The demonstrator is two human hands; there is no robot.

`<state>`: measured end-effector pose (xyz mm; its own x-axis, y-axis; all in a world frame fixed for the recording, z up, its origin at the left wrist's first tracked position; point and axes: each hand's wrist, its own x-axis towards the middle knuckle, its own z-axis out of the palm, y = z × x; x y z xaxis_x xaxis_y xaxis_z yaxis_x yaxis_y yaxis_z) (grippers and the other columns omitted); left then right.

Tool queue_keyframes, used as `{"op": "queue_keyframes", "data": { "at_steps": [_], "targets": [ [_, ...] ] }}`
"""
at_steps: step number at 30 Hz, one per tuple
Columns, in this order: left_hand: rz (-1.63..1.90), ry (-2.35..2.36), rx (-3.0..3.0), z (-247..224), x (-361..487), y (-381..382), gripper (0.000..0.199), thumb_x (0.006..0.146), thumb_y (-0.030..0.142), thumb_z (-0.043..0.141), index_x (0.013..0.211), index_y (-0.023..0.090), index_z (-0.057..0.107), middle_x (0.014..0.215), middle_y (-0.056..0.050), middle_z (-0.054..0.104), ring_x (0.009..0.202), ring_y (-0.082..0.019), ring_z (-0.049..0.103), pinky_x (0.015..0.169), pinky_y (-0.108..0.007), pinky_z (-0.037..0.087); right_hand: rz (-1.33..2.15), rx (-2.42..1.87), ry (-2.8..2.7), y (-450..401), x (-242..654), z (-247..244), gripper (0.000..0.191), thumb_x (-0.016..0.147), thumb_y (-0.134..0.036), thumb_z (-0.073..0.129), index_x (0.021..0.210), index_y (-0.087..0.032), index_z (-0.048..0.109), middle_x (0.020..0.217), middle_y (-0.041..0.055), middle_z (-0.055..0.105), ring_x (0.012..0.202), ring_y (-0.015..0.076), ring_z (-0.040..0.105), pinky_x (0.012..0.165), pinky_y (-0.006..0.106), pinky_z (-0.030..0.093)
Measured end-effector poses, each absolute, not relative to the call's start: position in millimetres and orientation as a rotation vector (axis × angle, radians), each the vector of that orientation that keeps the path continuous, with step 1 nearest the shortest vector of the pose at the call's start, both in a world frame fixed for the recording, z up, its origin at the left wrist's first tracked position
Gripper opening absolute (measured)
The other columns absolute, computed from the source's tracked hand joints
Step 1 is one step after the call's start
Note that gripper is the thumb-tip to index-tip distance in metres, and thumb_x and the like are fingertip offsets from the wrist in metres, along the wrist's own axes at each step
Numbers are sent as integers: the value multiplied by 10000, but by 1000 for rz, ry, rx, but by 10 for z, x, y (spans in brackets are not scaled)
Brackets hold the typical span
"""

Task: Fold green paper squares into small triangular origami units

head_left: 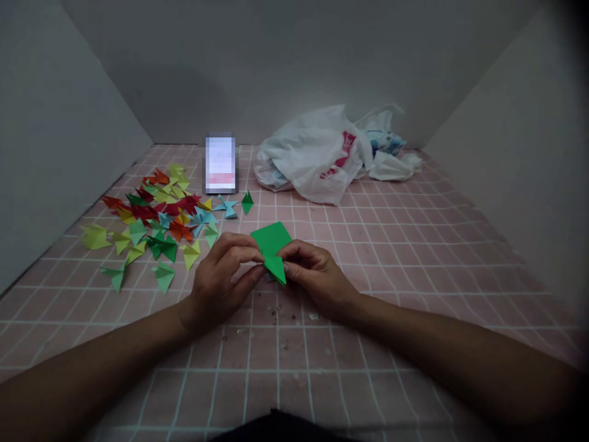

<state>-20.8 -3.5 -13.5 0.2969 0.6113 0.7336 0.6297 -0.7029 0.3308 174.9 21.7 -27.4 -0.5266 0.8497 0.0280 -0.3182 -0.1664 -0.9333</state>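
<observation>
My left hand (221,279) and my right hand (313,273) hold a sheet of bright green origami paper (271,239) between their fingertips, just above the pink tiled surface (350,344). A folded green point (275,268) sticks out at the sheet's lower end, and my fingers hide part of the fold. To the left of my left hand lies a scattered pile of folded paper pieces (154,215) in red, yellow, green and pale blue.
A small green folded piece (247,201) and a pale blue one (226,207) lie near the pile. Behind them stands a phone (220,164) with a blurred screen. A white plastic bag (313,153) lies at the back right. Grey walls (519,159) rise on both sides and behind.
</observation>
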Motion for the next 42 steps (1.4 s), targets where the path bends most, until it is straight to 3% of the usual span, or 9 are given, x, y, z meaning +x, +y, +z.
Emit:
{"op": "queue_keyframes", "data": {
  "at_steps": [13,17,21,25,35,42],
  "targets": [
    [-1422,-1185,-2614,-144,-195,-27,146,916,117,629,1012,226,622,975,-45,713,931,-177,698,833,-321,583,1756,-694,-1320,211,1768,-289,136,845,-320,734,832,-205,662,700,-32,583,578,95,480,547,226,413],
    [-1450,-1197,-2631,-128,-186,-47,173,902,82,625,980,235,601,1003,-49,714,955,-180,700,841,-333,589,1385,-678,-1567,206,1797,-272,16,888,-222,673,873,-220,673,797,-1,629,715,137,572,680,280,485],
    [-1453,-1153,-2626,-101,-187,-71,214,876,68,647,970,254,597,1039,-46,700,983,-190,690,838,-341,590,860,-572,-1790,171,1826,-231,153,919,-102,595,966,-232,660,878,29,637,846,172,611,764,327,512],
    [-1458,-1089,-2621,-92,-194,-81,246,866,49,649,987,256,591,1040,-44,680,982,-181,675,831,-330,587,657,-507,-1877,119,1845,-195,229,929,-59,548,1045,-241,622,917,44,626,866,176,620,745,330,537],
    [-1487,-1055,-2633,-92,-184,-77,141,924,124,630,963,255,595,1026,-42,684,949,-175,684,794,-323,595,528,-468,-1954,90,1855,-182,233,946,-71,527,1084,-252,573,936,51,615,881,178,635,755,333,570],
    [-1511,-962,-2639,-112,-201,-54,99,937,107,623,966,196,591,1024,-69,677,962,-165,667,810,-297,583,521,-432,-1927,110,1846,-216,215,929,-38,539,1058,-201,593,949,66,626,887,175,640,749,325,566]
  ]
}}
